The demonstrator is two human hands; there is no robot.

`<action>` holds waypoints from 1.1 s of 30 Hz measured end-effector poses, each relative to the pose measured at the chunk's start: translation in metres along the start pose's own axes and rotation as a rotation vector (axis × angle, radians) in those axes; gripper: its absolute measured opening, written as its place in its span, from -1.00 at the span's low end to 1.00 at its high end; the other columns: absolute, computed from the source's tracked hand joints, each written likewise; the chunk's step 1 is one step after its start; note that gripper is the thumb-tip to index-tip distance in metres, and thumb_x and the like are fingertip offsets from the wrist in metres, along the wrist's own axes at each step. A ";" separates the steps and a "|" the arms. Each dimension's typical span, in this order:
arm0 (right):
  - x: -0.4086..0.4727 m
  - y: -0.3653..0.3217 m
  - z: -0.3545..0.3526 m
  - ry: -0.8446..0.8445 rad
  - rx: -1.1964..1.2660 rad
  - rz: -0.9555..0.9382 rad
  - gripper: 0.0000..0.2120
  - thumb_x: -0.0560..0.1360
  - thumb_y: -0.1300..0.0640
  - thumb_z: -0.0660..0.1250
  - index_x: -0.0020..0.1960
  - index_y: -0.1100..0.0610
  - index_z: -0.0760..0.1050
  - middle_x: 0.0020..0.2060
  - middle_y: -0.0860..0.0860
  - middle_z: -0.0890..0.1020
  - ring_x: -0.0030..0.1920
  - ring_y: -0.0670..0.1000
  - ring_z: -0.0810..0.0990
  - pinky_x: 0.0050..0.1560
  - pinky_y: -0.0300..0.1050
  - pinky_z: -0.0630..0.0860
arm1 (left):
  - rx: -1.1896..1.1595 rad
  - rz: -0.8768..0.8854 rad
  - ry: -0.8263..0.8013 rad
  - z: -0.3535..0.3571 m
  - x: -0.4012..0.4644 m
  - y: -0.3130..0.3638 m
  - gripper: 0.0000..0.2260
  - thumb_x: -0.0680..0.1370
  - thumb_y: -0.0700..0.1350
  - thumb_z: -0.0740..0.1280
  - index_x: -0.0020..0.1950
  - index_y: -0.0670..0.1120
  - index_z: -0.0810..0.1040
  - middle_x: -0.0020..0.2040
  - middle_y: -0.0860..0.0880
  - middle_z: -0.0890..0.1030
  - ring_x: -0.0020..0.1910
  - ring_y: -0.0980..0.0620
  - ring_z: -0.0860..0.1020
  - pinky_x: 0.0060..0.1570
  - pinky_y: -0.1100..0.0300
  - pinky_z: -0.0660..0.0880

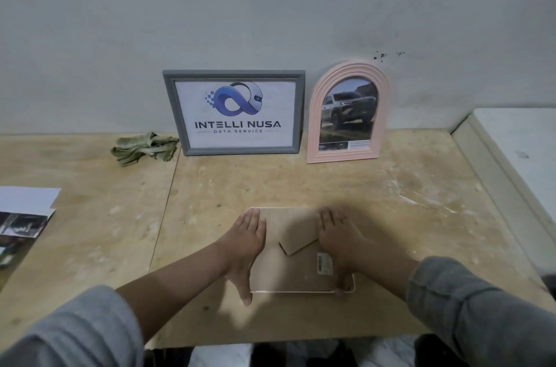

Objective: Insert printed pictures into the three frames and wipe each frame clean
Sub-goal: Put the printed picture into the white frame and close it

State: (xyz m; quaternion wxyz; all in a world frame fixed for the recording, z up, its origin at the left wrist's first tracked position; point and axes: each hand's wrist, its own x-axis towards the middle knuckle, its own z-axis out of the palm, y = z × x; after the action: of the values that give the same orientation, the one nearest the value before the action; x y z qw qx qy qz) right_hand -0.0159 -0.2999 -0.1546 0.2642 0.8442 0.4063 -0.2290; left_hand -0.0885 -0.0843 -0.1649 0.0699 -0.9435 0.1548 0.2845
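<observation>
A third frame (296,264) lies face down on the plywood table (210,192), its brown backing board and folded stand showing. My left hand (245,242) rests flat along its left edge, fingers straight, thumb down at the near corner. My right hand (338,239) presses flat on its right side, thumb at the near right corner. A grey frame (236,112) with a logo print leans on the wall. Beside it stands a pink arched frame (347,114) with a truck picture. A crumpled green cloth (144,148) lies left of the grey frame.
Loose printed pictures (25,216) lie at the table's left edge. A white surface (517,150) adjoins the table on the right. The wall rises directly behind the standing frames.
</observation>
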 end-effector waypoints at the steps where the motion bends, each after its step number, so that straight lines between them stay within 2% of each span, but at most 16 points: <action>1: 0.001 0.000 0.000 0.005 -0.013 -0.003 0.32 0.19 -0.20 0.55 0.43 0.50 -0.23 0.44 0.44 -0.06 0.46 0.40 -0.04 0.44 0.29 -0.07 | 0.004 0.003 -0.003 0.000 0.001 0.000 0.41 0.08 0.34 0.54 0.46 -0.40 -0.28 0.46 -0.43 -0.30 0.47 -0.37 -0.28 0.41 -0.06 -0.30; 3: 0.004 -0.001 0.000 0.014 -0.048 -0.025 0.31 0.18 -0.25 0.52 0.43 0.52 -0.18 0.43 0.45 -0.01 0.43 0.41 0.03 0.41 0.34 -0.02 | 0.028 0.015 -0.002 0.001 0.003 -0.002 0.43 0.06 0.35 0.54 0.46 -0.40 -0.27 0.45 -0.44 -0.29 0.46 -0.39 -0.28 0.41 -0.09 -0.30; 6: 0.009 -0.002 0.001 0.006 -0.075 -0.036 0.40 0.07 -0.34 0.53 0.41 0.54 -0.16 0.41 0.48 0.03 0.41 0.44 0.07 0.39 0.36 0.00 | 0.062 0.023 -0.024 0.004 0.006 -0.001 0.44 0.05 0.39 0.51 0.44 -0.41 -0.30 0.44 -0.45 -0.30 0.45 -0.40 -0.30 0.44 -0.13 -0.26; 10: 0.009 -0.002 0.006 0.012 -0.026 0.000 0.41 0.07 -0.28 0.55 0.41 0.53 -0.21 0.41 0.49 -0.04 0.43 0.43 -0.02 0.42 0.32 -0.06 | 0.051 0.024 -0.049 0.002 0.005 0.000 0.45 0.05 0.38 0.51 0.44 -0.40 -0.33 0.43 -0.44 -0.34 0.43 -0.40 -0.33 0.44 -0.13 -0.26; 14: -0.001 0.004 0.010 0.057 0.138 0.023 0.38 0.08 -0.20 0.59 0.48 0.39 -0.22 0.48 0.35 -0.07 0.49 0.30 -0.10 0.46 0.21 -0.13 | -0.016 0.011 -0.075 -0.001 0.003 -0.002 0.39 0.12 0.31 0.53 0.45 -0.37 -0.33 0.43 -0.41 -0.35 0.45 -0.36 -0.34 0.43 -0.09 -0.26; 18: -0.020 0.012 0.021 0.098 0.345 0.073 0.30 0.18 -0.22 0.53 0.52 0.25 -0.25 0.52 0.21 -0.13 0.51 0.19 -0.16 0.46 0.15 -0.16 | -0.130 -0.001 -0.067 -0.001 0.000 -0.007 0.23 0.28 0.22 0.51 0.48 -0.31 -0.32 0.47 -0.35 -0.35 0.48 -0.28 -0.33 0.46 -0.09 -0.16; 20: -0.032 0.009 0.032 0.126 0.457 0.153 0.26 0.21 -0.24 0.50 0.52 0.24 -0.25 0.52 0.21 -0.10 0.52 0.18 -0.11 0.47 0.14 -0.11 | -0.312 -0.023 -0.014 0.001 -0.008 -0.007 0.12 0.34 0.12 0.50 0.52 -0.25 -0.24 0.52 -0.26 -0.31 0.51 -0.21 -0.26 0.46 -0.09 -0.11; 21: -0.036 0.006 0.040 0.158 0.531 0.199 0.24 0.20 -0.26 0.49 0.53 0.24 -0.20 0.51 0.21 -0.02 0.51 0.19 -0.02 0.46 0.13 -0.03 | -0.457 -0.055 0.039 0.004 -0.012 -0.006 0.03 0.36 0.07 0.50 0.54 -0.22 -0.13 0.55 -0.21 -0.21 0.54 -0.19 -0.15 0.46 -0.11 -0.05; 22: -0.041 0.002 0.047 0.202 0.613 0.240 0.21 0.18 -0.26 0.49 0.53 0.22 -0.12 0.49 0.19 0.10 0.47 0.19 0.11 0.45 0.09 0.10 | -0.612 -0.099 0.127 0.010 -0.016 -0.003 -0.11 0.37 0.02 0.49 0.51 -0.20 0.05 0.56 -0.16 -0.03 0.52 -0.20 0.05 0.44 -0.11 0.06; 23: -0.045 -0.003 0.052 0.243 0.724 0.280 0.16 0.16 -0.25 0.49 0.52 0.20 -0.02 0.44 0.15 0.24 0.41 0.17 0.24 0.38 0.04 0.24 | -0.739 -0.161 0.253 0.016 -0.020 0.001 -0.29 0.37 -0.02 0.47 0.41 -0.17 0.24 0.47 -0.13 0.22 0.40 -0.20 0.29 0.37 -0.08 0.24; 24: -0.047 -0.008 0.057 0.285 0.862 0.318 0.08 0.14 -0.22 0.50 0.48 0.18 0.11 0.37 0.11 0.34 0.33 0.13 0.35 0.30 0.00 0.34 | -0.829 -0.241 0.394 0.022 -0.024 0.007 -0.49 0.37 -0.05 0.45 0.25 -0.13 0.38 0.28 -0.07 0.42 0.22 -0.15 0.45 0.20 -0.01 0.38; 26: -0.048 -0.020 0.059 0.326 1.146 0.387 -0.08 0.11 -0.18 0.51 0.37 0.15 0.31 0.22 0.05 0.49 0.19 0.06 0.48 0.15 -0.03 0.46 | -0.999 -0.416 0.570 0.028 -0.026 0.021 -0.73 0.38 -0.10 0.41 0.04 -0.10 0.48 -0.03 0.02 0.56 -0.03 -0.04 0.55 -0.12 0.13 0.42; 28: -0.044 -0.028 0.060 0.388 1.368 0.451 -0.26 0.13 -0.13 0.55 0.22 0.15 0.48 0.06 0.03 0.61 0.04 0.01 0.59 0.04 -0.04 0.55 | -1.187 -0.614 0.593 0.027 -0.022 0.028 -0.85 0.41 -0.12 0.42 -0.06 -0.08 0.52 -0.15 0.05 0.58 -0.12 -0.01 0.55 -0.19 0.17 0.39; 30: -0.043 -0.031 0.055 0.461 1.571 0.513 -0.52 0.21 0.07 0.60 0.07 0.13 0.55 -0.11 -0.03 0.66 -0.08 -0.01 0.66 -0.07 -0.07 0.60 | -1.372 -0.764 0.554 0.023 -0.016 0.027 -0.90 0.42 -0.12 0.42 -0.13 -0.12 0.57 -0.19 -0.01 0.63 -0.13 -0.06 0.60 -0.14 0.12 0.49; 33: -0.043 -0.030 0.047 0.549 1.776 0.516 -0.55 0.27 0.19 0.59 0.03 0.05 0.43 -0.13 -0.10 0.60 -0.14 -0.10 0.61 -0.24 -0.23 0.54 | -1.596 -0.808 0.479 0.018 -0.013 0.023 -0.88 0.51 -0.17 0.35 -0.10 -0.22 0.61 -0.15 -0.18 0.66 -0.16 -0.15 0.62 -0.09 0.05 0.53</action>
State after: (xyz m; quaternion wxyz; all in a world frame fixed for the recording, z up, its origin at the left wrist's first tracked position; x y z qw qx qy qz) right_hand -0.0724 -0.3380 -0.1717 -0.5331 0.8236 -0.0655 -0.1823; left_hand -0.1155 -0.0988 -0.1740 -0.5405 -0.7282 -0.4174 0.0584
